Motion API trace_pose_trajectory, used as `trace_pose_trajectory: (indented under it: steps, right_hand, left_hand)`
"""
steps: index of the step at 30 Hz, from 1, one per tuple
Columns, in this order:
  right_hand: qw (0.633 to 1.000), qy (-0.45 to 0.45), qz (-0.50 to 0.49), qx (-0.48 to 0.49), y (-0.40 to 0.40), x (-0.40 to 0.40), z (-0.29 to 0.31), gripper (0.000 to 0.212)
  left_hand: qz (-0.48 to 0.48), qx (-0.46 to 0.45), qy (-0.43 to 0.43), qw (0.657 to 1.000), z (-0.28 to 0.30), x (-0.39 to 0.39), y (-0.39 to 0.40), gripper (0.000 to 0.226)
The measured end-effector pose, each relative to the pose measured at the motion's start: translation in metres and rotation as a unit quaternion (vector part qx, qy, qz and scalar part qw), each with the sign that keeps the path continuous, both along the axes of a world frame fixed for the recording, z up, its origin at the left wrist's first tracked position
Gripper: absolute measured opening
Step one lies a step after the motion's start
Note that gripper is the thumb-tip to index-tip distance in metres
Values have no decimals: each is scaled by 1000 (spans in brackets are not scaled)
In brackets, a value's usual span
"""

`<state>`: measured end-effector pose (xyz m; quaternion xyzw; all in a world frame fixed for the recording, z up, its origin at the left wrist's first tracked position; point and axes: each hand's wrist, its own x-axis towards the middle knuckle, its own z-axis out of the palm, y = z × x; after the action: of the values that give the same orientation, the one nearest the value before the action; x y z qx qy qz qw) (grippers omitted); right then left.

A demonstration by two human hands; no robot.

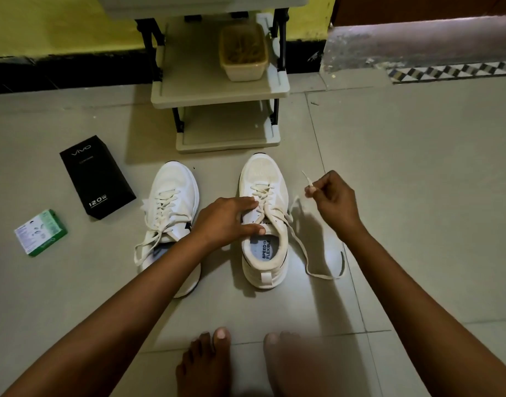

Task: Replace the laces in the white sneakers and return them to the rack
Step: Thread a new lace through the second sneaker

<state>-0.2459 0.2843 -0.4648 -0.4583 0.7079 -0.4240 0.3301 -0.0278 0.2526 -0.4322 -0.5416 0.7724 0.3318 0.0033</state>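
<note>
Two white sneakers stand side by side on the tiled floor, toes toward the rack (217, 90). The left sneaker (174, 193) is laced, its lace ends trailing loose. My left hand (226, 220) rests on the right sneaker (263, 179), fingers straight across the laces and thumb on the tongue. My right hand (334, 196) is raised just right of that shoe and pinches the tip of its white lace (299, 245). The lace hangs down and loops across the floor on the shoe's right side.
The cream rack with black posts stands against the yellow wall, a beige tub (243, 53) on its middle shelf. A black box (97, 176) and a small green box (41, 233) lie on the floor at left. My bare feet (206, 365) are at the bottom edge.
</note>
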Motion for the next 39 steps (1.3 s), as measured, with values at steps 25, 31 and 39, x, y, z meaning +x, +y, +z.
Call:
trace_pose_trajectory:
  steps: [25,31,39]
  right_hand:
    - [907,354,225,-43,21,79,9,9]
    - [975,197,94,-41,20,75,14,12]
    - [941,314,115,-47,22,78,1,16]
  left_hand:
    - [190,55,186,962,-7,2,10,10]
    - [206,74,199,955,-6,2,12,10]
    - [240,91,226,940,-8,-1,14,12]
